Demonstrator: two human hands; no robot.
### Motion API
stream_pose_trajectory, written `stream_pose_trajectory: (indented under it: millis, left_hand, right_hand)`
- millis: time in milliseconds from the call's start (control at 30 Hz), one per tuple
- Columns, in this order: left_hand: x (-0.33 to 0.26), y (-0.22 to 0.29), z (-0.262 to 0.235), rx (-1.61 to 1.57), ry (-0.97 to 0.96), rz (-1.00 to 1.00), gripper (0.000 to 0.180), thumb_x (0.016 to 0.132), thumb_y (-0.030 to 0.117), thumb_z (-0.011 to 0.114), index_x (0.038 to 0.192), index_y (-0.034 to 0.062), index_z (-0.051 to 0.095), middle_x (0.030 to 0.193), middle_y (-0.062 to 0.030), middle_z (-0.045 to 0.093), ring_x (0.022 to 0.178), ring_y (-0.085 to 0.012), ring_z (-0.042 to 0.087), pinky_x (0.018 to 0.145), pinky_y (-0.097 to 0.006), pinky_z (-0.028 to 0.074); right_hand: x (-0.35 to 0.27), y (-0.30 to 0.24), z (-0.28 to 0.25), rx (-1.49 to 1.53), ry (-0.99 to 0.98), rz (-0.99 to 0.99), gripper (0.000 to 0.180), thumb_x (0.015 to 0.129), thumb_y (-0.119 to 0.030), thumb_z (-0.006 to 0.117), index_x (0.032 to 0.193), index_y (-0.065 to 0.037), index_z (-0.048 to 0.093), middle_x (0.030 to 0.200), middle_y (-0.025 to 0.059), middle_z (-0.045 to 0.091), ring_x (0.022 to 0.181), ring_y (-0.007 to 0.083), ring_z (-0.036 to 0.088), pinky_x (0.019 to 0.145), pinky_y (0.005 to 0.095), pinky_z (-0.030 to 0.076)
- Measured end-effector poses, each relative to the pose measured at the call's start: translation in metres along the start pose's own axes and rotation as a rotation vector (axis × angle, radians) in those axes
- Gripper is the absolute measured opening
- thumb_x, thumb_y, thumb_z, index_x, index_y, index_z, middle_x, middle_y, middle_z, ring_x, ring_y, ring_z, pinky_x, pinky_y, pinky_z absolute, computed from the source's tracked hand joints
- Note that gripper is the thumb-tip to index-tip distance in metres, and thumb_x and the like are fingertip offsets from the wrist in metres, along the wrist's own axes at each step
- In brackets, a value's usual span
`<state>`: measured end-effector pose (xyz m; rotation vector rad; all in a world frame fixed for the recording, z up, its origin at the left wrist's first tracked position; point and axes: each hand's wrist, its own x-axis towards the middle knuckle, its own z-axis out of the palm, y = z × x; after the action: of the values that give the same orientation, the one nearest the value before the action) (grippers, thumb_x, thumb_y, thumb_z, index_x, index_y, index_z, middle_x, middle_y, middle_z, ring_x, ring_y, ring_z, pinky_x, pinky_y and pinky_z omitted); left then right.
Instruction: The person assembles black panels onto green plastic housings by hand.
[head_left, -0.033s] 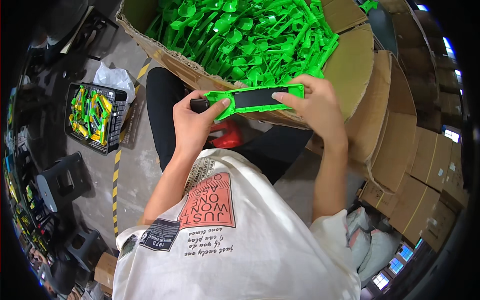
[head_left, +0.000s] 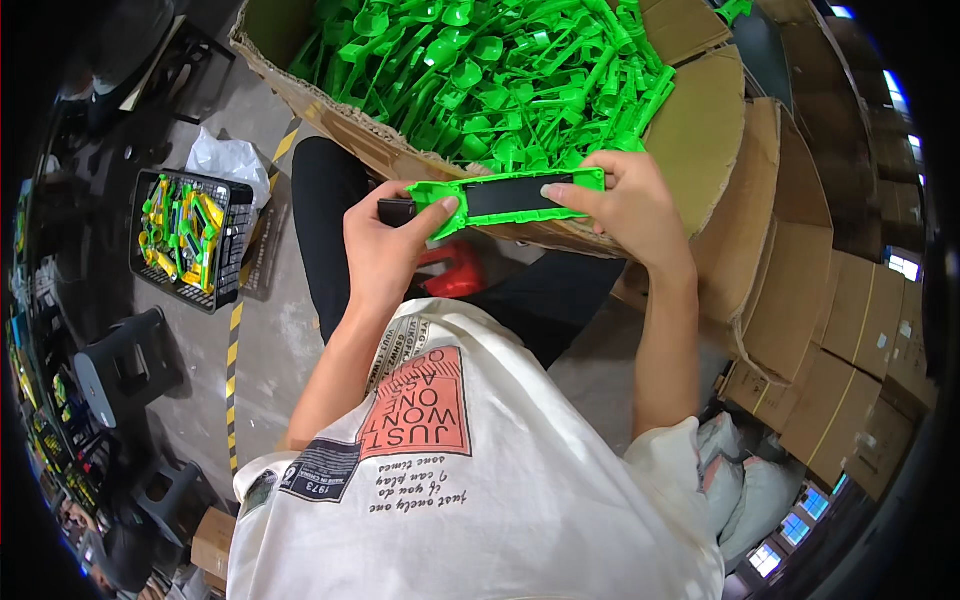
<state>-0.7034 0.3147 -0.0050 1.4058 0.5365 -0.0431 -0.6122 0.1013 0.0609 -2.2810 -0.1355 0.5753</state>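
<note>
I hold a long, bright green plastic shell (head_left: 447, 189) level in front of me, against the near side of a cardboard box. A flat black rectangular panel (head_left: 505, 197) sits in its recess. My left hand (head_left: 378, 245) is closed on the flared left end, thumb on top. A small black block (head_left: 396, 211) shows at the left fingers; how it is held is unclear. My right hand (head_left: 640, 208) grips the right end, its thumb pressing on the panel and its fingers behind the far edge. The undersides of the shell and panel are hidden.
Many loose green plastic parts (head_left: 480, 85) fill the open cardboard box (head_left: 700, 115) ahead. A black crate (head_left: 240, 215) of yellow and green parts stands on the left floor, near a grey stool (head_left: 125, 365). Stacked cartons (head_left: 835, 400) and white sacks (head_left: 750, 500) are at right.
The shell and both hands have shifted very slightly left in the view. My grip on both ends is the same.
</note>
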Motion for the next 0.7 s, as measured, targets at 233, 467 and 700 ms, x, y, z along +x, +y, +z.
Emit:
stream_pose_trajectory:
  millis: [233,467,700]
  left_hand:
    - [0.005,0.012,0.0,0.487,0.082,0.241,0.036,0.066,0.023,0.083,0.085,-0.0023,0.066,0.075,-0.0059,0.067,0.062,-0.0086,0.057,0.061,-0.023,0.045]
    - [0.017,0.009,-0.001,0.563,0.107,0.342,0.044,0.063,0.032,0.083,0.084,-0.0024,0.067,0.077,-0.013,0.069,0.068,-0.0204,0.066,0.068,-0.032,0.049]
    - [0.016,0.011,0.004,0.517,0.085,0.314,0.045,0.063,0.034,0.083,0.086,-0.0015,0.069,0.077,-0.0114,0.07,0.068,-0.0184,0.065,0.069,-0.031,0.049]
  right_hand:
    - [-0.008,0.01,0.015,-0.227,0.18,-0.351,0.035,0.072,-0.022,0.08,0.061,0.0,0.056,0.046,0.0024,0.041,0.044,0.0077,0.036,0.041,0.0288,0.03]
    - [-0.012,0.006,0.03,-0.258,0.29,-0.352,0.039,0.074,-0.027,0.079,0.063,0.0,0.053,0.046,0.0091,0.038,0.042,0.0138,0.035,0.042,0.0331,0.03]
    - [-0.026,-0.011,0.03,-0.185,0.156,-0.139,0.039,0.079,-0.028,0.07,0.097,0.001,0.051,0.057,0.0171,0.055,0.059,0.036,0.059,0.056,0.044,0.044]
